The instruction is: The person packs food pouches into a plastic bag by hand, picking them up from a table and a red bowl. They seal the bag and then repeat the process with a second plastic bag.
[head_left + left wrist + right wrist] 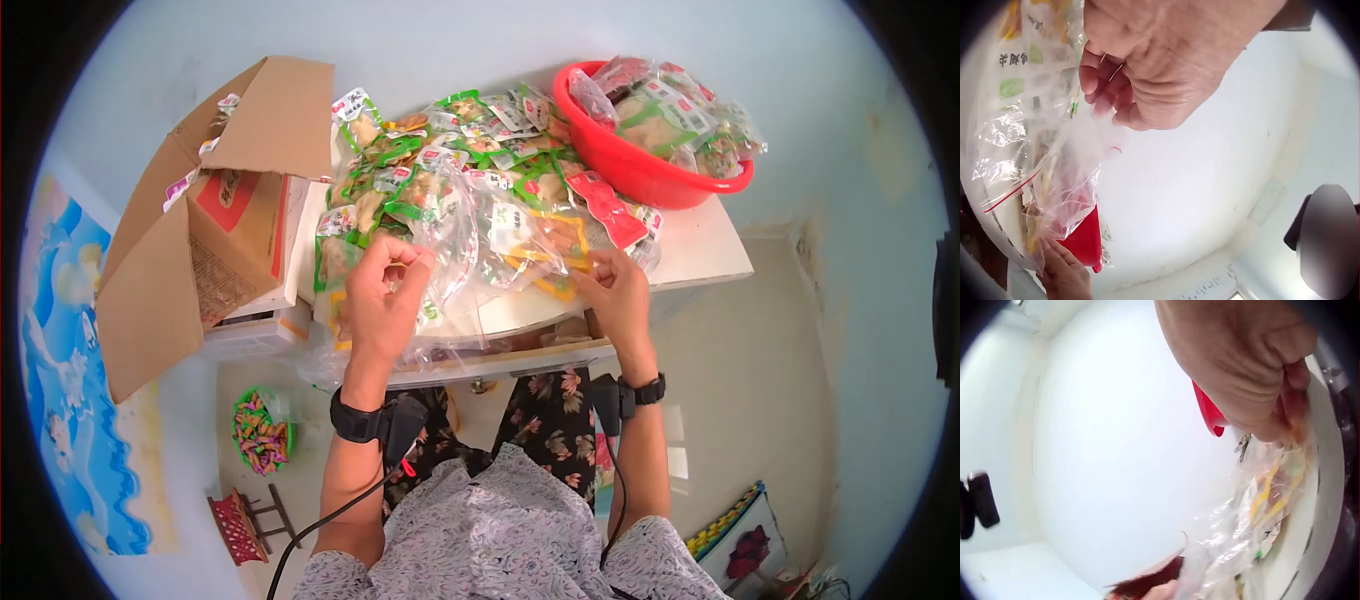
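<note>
My left hand (pixel 385 295) pinches the edge of a clear plastic bag (pixel 455 240) over the front of the table. In the left wrist view a thin red line runs across the bag (pixel 1007 134), and the curled fingers (pixel 1102 103) are at its upper end. My right hand (pixel 620 305) pinches the corner of a yellow-edged food packet (pixel 562 236), which overlaps the clear bag. Yellow strips of that packet (pixel 1266 490) show below the right fingers in the right wrist view. A white label (pixel 508 228) shows through the plastic between the hands.
Green-edged food packets (pixel 375 205) are heaped behind the hands. A red basin (pixel 640 175) full of bagged packets stands at the back right, with a red packet (pixel 610 210) before it. At left is an open cardboard box (pixel 245 215). A drawer (pixel 540 350) shows under the table's front.
</note>
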